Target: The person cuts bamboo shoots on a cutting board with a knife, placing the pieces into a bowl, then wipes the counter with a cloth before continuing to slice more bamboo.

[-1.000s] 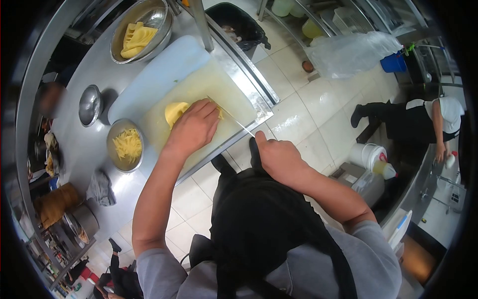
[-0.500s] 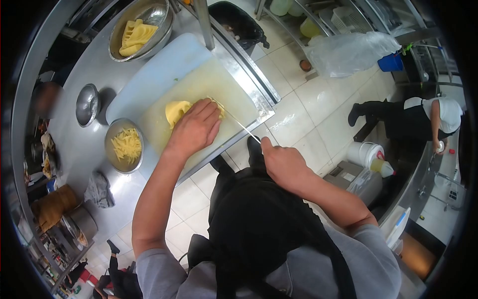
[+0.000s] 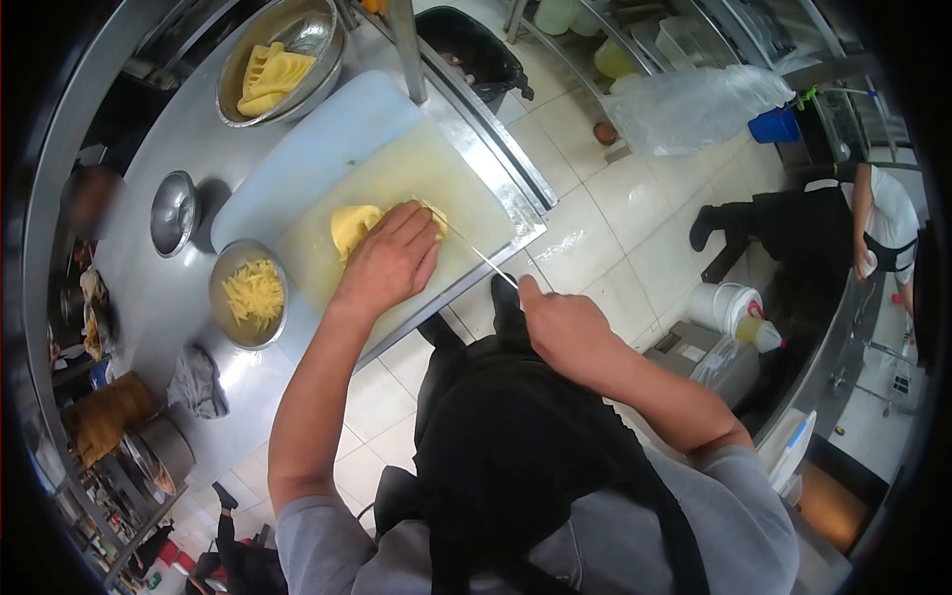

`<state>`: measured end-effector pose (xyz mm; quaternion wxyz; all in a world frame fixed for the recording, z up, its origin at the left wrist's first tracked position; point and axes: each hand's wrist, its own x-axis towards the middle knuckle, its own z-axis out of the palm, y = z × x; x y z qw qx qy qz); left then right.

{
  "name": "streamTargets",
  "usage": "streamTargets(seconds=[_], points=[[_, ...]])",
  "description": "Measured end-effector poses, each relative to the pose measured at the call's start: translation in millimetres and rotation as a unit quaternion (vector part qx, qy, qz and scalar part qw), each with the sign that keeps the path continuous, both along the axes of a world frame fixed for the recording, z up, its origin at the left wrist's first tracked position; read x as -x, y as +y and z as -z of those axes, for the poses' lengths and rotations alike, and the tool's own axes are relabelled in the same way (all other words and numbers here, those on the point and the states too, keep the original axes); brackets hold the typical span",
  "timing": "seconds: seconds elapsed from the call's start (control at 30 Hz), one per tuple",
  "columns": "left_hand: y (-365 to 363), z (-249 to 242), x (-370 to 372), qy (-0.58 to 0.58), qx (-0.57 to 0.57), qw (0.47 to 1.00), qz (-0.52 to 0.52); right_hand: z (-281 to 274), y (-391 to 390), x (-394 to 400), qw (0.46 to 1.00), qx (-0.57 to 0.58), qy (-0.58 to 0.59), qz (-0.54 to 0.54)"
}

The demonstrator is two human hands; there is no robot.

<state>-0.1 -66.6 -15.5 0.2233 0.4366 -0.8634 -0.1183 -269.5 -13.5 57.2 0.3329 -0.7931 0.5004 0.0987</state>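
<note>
My right hand point(image 3: 570, 332) is closed round the handle of a knife point(image 3: 478, 253), whose thin blade reaches up and left to the fingertips of my left hand. My left hand point(image 3: 394, 260) presses down on a yellow food piece point(image 3: 352, 228) on the pale cutting board point(image 3: 466, 188). Part of that piece shows left of the fingers, and a bit of yellow shows beside the blade. A metal bowl point(image 3: 220, 319) of yellow strips point(image 3: 255, 295) stands left of the board.
Larger yellow pieces point(image 3: 270, 77) lie in a big metal bowl point(image 3: 327, 74) at the top. A small metal bowl point(image 3: 175, 212) and a grey cloth point(image 3: 196, 382) are on the steel table. A bin point(image 3: 466, 50) stands beyond. Another person point(image 3: 813, 223) is at the right.
My hands and the knife have hardly moved. At the right, the other person has shifted and changed the position of their arms.
</note>
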Motion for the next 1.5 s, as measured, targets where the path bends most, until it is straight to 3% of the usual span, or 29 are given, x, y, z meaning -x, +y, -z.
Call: streamTargets(seconds=[0.17, 0.33, 0.5, 0.63, 0.97, 1.07, 1.13, 1.5], points=[[1.7, 1.8, 1.8, -0.003, 0.012, 1.000, -0.013, 26.1, -14.4, -14.7, 0.996, 0.059, -0.067, -0.012], [1.2, 4.3, -0.3, 0.013, 0.007, 1.000, -0.010, 12.1, 8.6, 8.2, 1.000, -0.018, 0.012, 0.004], [1.9, 8.6, 0.5, 0.015, 0.015, 1.000, -0.016, -10.5, 6.9, 13.8, 1.000, -0.012, 0.012, -0.004], [1.9, 10.2, 2.3, 0.010, 0.027, 0.999, -0.021, 9.6, -12.8, -7.7, 0.998, 0.042, -0.035, -0.023], [4.8, 7.1, 1.5, 0.024, 0.015, 0.999, -0.037, -2.3, 13.7, 27.3, 0.999, -0.026, 0.012, -0.020], [14.4, -12.5, -1.3, -0.007, 0.032, 0.996, -0.081, -6.4, 13.1, 30.6, 0.999, -0.014, 0.029, -0.031], [22.1, -14.9, -9.8, -0.012, -0.034, 0.994, -0.106, -5.7, 4.0, 18.2, 1.000, 0.002, 0.011, 0.007], [24.7, -0.3, -6.4, -0.020, 0.015, 0.995, -0.094, 13.4, -11.6, -12.2, 0.997, 0.063, -0.022, -0.049]])
